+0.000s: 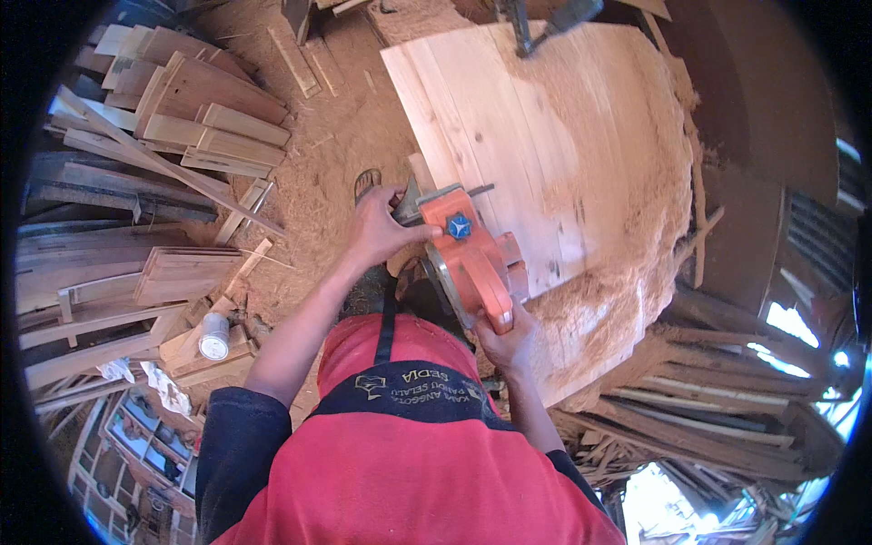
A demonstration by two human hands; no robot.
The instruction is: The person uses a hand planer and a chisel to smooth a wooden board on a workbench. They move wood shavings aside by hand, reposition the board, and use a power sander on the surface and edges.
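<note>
An orange electric hand planer with a blue knob sits at the near left edge of a large pale wooden panel, tilted along that edge. My right hand is closed around the planer's rear handle. My left hand grips a dark metal plate at the planer's left side, which looks like its edge guide, with the thumb against the orange body. Sawdust covers much of the panel's right part. The planer's underside is hidden.
Stacked boards lean along the left, with more boards below them. A tin can stands among offcuts. A dark clamp-like metal tool crosses the panel's far edge. Scrap wood is piled at right. Shavings cover the floor.
</note>
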